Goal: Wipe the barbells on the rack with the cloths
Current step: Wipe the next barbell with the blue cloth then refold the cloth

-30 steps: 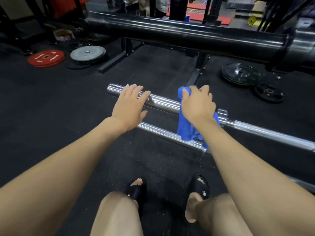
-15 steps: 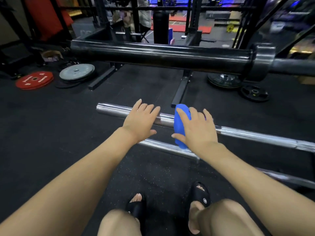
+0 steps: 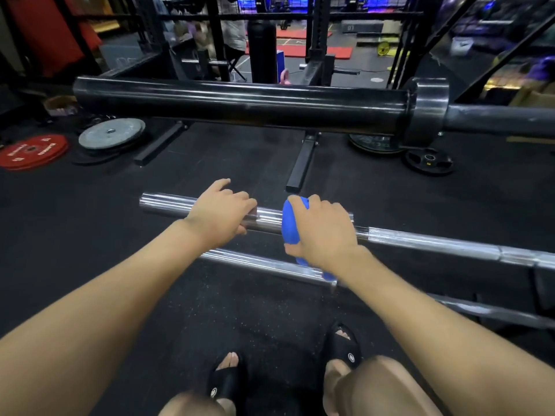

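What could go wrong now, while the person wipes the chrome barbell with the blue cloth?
1. The left hand grips the chrome barbell close to the blue cloth; the wiping right hand might bump its fingers.
2. The cloth's tail hangs onto the lower bar and may snag.
3. The black barbell sits overhead; rising carelessly risks hitting it.

Setting: gym, weight area. Evidence: black rubber floor (image 3: pixel 90 235); chrome barbells (image 3: pixel 435 240) on low rack; thick black bar (image 3: pixel 240 105) at front; red plate (image 3: pixel 31 151) and grey plate (image 3: pixel 111 133) lying flat; steel rack frames (image 3: pixel 213 34) and red mats (image 3: pixel 312 52) behind.
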